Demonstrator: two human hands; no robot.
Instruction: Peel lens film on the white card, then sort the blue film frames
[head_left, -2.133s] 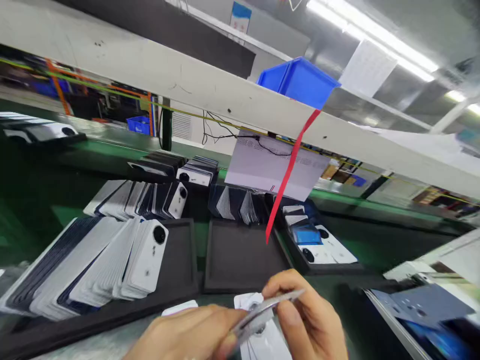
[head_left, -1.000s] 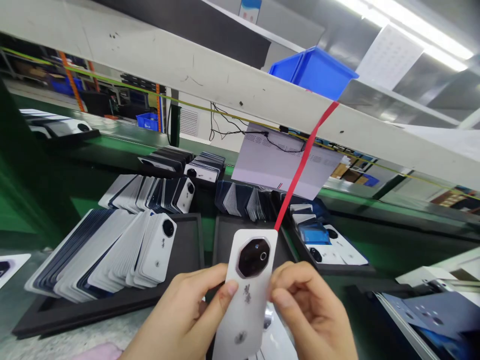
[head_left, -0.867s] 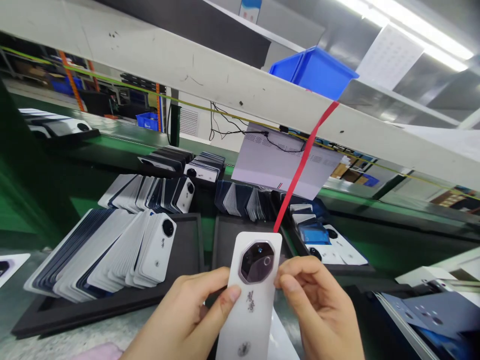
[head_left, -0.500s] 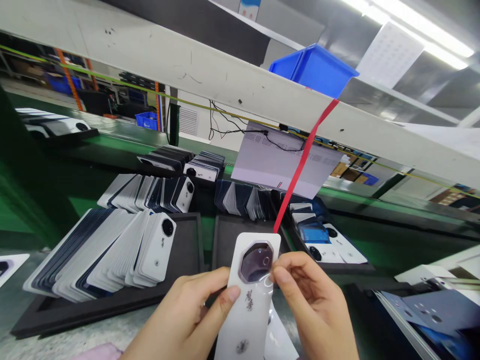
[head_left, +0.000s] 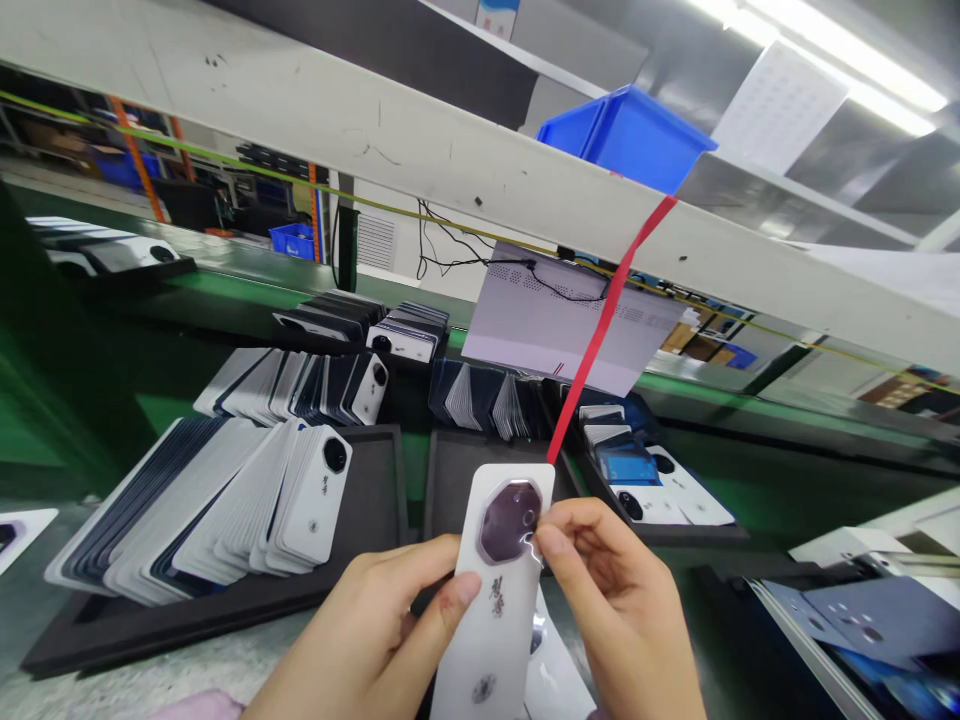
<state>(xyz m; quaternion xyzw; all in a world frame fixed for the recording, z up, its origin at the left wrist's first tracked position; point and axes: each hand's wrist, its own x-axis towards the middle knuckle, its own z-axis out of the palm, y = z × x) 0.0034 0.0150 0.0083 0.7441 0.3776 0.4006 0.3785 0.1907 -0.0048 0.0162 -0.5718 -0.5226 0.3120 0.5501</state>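
A white phone back cover stands tilted toward me at the lower middle, with a dark eight-sided camera window, black lettering and a round emblem. My left hand is closed on its left edge, thumb on the front face and fingers behind. At the right edge, beside the camera window, my right hand is closed in a pinch. Shiny creases near those fingertips look like a thin clear film held between thumb and forefinger. Partly hidden behind the cover lies another white piece on the bench.
To the left, a black tray carries rows of upright covers. More covers stand in trays farther back. A red strap hangs from the beam below a blue bin. Flat panels lie at the right.
My right hand has shifted slightly left, with the shiny film crease moving up toward the camera window. The cover's top has moved slightly left, while my left hand stays in place.
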